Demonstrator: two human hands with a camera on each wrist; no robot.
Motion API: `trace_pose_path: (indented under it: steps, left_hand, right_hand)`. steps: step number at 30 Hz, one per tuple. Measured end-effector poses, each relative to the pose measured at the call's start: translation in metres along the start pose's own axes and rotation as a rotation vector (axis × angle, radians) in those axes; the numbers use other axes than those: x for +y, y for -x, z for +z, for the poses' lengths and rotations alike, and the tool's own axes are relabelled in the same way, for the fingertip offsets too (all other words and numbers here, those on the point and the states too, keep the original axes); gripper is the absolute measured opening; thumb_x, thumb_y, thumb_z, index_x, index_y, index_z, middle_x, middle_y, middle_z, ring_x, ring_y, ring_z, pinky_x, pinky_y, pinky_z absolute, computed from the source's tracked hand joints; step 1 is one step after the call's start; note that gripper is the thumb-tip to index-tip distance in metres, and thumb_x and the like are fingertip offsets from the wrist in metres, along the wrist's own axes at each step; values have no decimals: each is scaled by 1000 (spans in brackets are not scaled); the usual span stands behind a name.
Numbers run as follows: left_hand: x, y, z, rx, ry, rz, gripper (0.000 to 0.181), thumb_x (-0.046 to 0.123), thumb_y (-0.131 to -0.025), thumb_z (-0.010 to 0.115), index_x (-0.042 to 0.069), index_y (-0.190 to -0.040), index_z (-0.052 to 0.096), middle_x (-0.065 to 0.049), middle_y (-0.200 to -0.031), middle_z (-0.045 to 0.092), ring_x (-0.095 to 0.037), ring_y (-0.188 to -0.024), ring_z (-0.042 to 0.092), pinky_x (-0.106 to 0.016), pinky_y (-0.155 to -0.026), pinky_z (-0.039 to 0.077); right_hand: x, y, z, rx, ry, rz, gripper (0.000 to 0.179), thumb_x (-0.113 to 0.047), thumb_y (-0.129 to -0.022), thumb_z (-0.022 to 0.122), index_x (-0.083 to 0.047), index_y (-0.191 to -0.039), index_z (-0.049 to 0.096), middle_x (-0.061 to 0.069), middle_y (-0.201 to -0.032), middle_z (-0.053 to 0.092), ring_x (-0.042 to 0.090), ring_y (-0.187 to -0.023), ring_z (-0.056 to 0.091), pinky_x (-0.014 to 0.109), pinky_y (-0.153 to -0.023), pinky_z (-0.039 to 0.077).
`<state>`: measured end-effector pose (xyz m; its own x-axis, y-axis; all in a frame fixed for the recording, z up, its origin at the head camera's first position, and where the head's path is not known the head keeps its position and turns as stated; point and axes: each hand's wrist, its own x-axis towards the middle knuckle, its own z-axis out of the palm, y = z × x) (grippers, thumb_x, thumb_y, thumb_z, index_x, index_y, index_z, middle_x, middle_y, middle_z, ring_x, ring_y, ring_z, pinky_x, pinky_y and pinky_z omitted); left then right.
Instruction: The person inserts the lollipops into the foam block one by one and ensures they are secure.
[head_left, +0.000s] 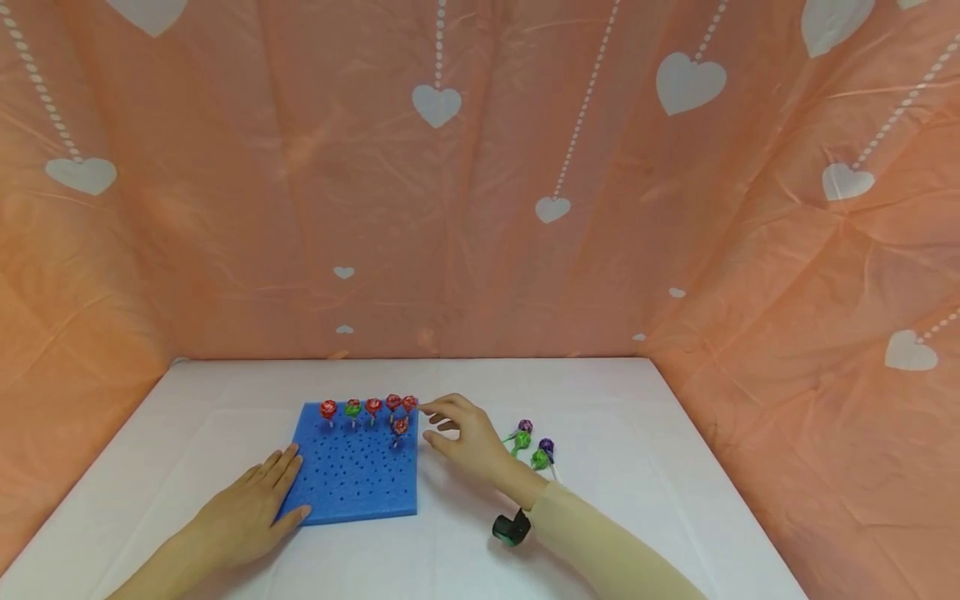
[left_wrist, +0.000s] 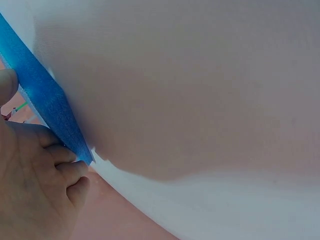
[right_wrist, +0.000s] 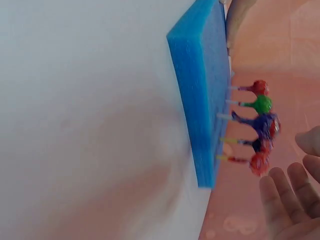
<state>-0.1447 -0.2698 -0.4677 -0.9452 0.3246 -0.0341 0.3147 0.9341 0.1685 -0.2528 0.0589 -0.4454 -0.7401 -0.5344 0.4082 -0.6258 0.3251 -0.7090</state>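
Observation:
A blue foam board (head_left: 352,479) dotted with small holes lies on the white table. Several wrapped lollipops stand upright by their sticks along its far edge: a red one (head_left: 327,410) at the left, then a green one (head_left: 353,408), with more red ones to the right. One orange-red lollipop (head_left: 401,427) stands nearer, in front of that row. My left hand (head_left: 243,508) rests on the board's left edge, fingers straight. Beside the far right corner hovers my right hand (head_left: 468,437), fingers relaxed and thumb apart, nothing between them; its fingertips are right by the rightmost red lollipop (right_wrist: 259,163).
To the right of my right hand, a loose group of lollipops lies on the table, purple ones (head_left: 547,447) and green ones (head_left: 522,439). A dark band (head_left: 512,528) hangs at my right wrist. An orange curtain with hearts (head_left: 495,275) closes off the back and sides.

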Motion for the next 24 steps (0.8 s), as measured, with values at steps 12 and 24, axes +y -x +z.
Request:
trace_pose_path:
  steps: [12,24]
  left_hand:
    - [-2,1,3,27,-2,15,80,47,-101,62,-16,-147,45,-38,-157,36,-58,-144,34,-68,-116,34]
    - [-2,0,3,18,1,14,81,48,-101,62,-16,-148,44,-38,-158,35,-59,-144,34,-69,-115,34]
  right_hand:
    - [16,31,-45,133,7,-14,38,8,-90,74,3,-127,70,17,-121,67,39,-105,71,32,-87,63]
    - [37,66,-87,234,87,138,33,6,-90,76,-2,-122,74,11,-114,69,29,-98,72,31,-82,63]
